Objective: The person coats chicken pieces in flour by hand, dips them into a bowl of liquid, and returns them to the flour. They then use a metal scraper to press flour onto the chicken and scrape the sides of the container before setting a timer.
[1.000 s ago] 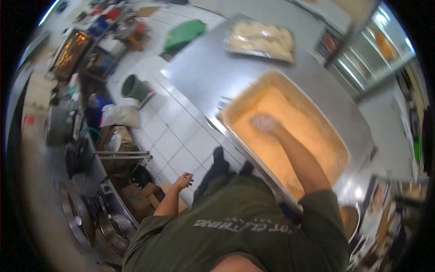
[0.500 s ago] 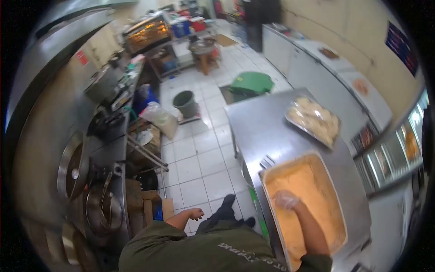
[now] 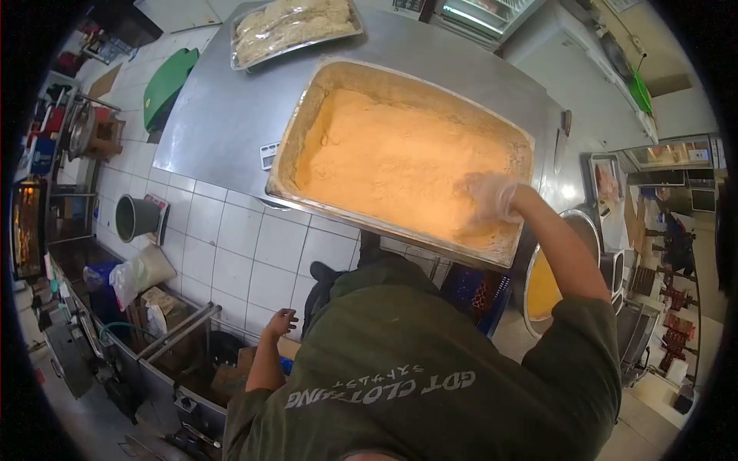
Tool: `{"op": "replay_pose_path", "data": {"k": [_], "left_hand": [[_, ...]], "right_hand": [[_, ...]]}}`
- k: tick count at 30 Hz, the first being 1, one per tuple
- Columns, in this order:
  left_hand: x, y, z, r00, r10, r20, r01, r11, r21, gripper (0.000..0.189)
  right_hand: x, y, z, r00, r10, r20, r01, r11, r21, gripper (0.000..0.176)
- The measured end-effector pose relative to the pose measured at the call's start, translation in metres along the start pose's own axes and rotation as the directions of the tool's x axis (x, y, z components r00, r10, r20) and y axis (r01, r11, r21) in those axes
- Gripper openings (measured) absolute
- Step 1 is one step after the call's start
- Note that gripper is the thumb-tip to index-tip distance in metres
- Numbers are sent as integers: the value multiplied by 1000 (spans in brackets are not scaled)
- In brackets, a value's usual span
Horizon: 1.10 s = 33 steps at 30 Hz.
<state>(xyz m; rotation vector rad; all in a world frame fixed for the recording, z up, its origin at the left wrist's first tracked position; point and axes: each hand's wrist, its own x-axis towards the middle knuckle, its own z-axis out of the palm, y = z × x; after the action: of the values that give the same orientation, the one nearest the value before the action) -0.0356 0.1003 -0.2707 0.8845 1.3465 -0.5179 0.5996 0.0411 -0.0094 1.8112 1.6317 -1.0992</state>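
Note:
A large rectangular metal tray (image 3: 288, 165) on the steel table holds a layer of orange powder (image 3: 384, 154). My right hand (image 3: 488, 201), in a clear plastic glove, is down in the powder near the tray's right end. Its fingers are blurred and partly covered, so I cannot see whether they hold any powder. My left hand (image 3: 283, 323) is bare and hangs beside my body over the floor. Its fingers are loosely bent and apart, with nothing in them.
A plastic-wrapped tray of pale, coated food (image 3: 296, 31) stands at the back of the steel table (image 3: 223, 115). To the right is a round metal basin (image 3: 573, 230) with yellow contents. A grey bucket (image 3: 137, 217), a bulging plastic bag (image 3: 142, 273) and a green lid (image 3: 165, 88) are to the left.
My view has turned right, toward the tray. My gloved right hand has shifted through the powder to the tray's other end. The left hand still hangs at my side.

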Motion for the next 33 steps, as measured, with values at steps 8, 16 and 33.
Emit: {"op": "replay_pose_path", "data": {"k": [8,16,33], "left_hand": [[48,15,-51,834,478,-276,-516,853,-84,35],[13,-2,-88,798,469,-378,-447,882,148,37],[-1,8,-8,930,305,-206,-297,952,68,45]], "right_hand": [[86,39,89,974,-24,-224,-8,990,-144,103],[105,-73,-36,945,98,-311,-171,961,-219,92],[104,-60,15,945,28,-325,-149,923,-354,88]]}}
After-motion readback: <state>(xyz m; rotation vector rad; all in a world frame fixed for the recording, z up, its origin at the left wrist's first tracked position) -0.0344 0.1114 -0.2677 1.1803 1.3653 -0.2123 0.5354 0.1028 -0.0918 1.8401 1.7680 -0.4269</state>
